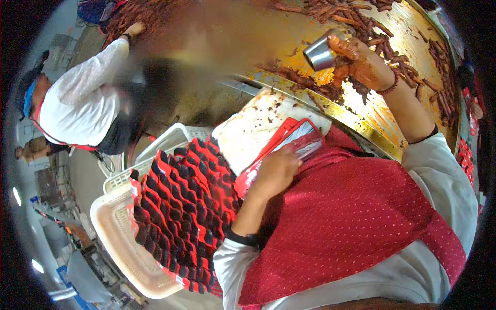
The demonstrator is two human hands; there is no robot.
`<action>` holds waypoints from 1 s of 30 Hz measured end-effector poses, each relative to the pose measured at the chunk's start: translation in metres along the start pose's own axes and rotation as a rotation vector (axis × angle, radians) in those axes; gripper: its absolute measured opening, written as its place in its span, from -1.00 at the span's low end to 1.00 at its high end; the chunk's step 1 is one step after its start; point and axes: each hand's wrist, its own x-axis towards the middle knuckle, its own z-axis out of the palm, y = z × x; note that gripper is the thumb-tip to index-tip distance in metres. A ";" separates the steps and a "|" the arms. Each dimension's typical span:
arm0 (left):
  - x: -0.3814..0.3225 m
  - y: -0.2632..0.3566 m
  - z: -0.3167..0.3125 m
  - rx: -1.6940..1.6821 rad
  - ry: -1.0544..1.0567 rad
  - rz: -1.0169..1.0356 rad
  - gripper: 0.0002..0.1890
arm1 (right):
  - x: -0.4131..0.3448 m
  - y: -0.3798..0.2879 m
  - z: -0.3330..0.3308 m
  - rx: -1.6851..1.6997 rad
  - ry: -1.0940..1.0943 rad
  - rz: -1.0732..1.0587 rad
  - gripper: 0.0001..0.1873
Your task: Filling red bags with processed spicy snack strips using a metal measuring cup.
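Note:
My right hand [358, 58], its fingers coated in reddish-brown sauce, grips a tapered stainless steel cup [319, 53], tilted on its side above the metal worktable [296, 40]. Brown, sauce-covered food strips [350, 17] lie in heaps around and beyond it. Lower down, my left hand [277, 170] is closed on a red packaging pouch [308, 133] with a clear window, just over my lap. At least one more red pouch [281, 133] lies under it. Beneath the pouches is a stained white cloth or pad [255, 120]. The fingertips of my left hand are partly hidden.
Many red and black pouches [186, 209] stand in wavy rows over a white plastic basket [116, 248] at my left. Another white basket [176, 131] is behind it. A co-worker [81, 108] reaches over the table at left. The table's raised metal rim [356, 126] runs before me.

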 end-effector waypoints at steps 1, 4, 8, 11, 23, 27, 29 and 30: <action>-0.003 -0.005 -0.007 -0.131 -0.003 -0.087 -0.90 | -0.001 -0.002 0.008 0.038 -0.051 0.092 -0.56; -0.005 -0.004 -0.034 -0.596 0.100 -0.525 -0.92 | -0.006 0.009 0.025 0.262 -0.159 0.225 -0.59; 0.013 0.029 -0.056 -0.727 0.355 -0.318 -0.86 | -0.014 0.010 0.027 0.518 -0.303 0.453 -0.57; 0.027 0.049 -0.060 -0.689 0.385 -0.356 -0.85 | -0.020 0.018 0.023 0.156 -0.372 0.274 -0.55; 0.039 0.044 -0.032 -0.956 0.116 -0.345 -0.42 | -0.014 0.020 -0.012 -0.244 0.050 -0.165 -0.71; 0.039 0.040 -0.038 -0.984 0.178 -0.359 -0.37 | 0.015 0.136 -0.171 -1.217 0.501 0.172 -0.68; 0.038 0.038 -0.038 -1.004 0.232 -0.361 -0.44 | 0.026 0.178 -0.182 -1.264 0.574 0.244 -0.59; 0.037 0.036 -0.037 -1.009 0.243 -0.358 -0.47 | 0.026 0.183 -0.171 -1.187 0.574 0.269 -0.55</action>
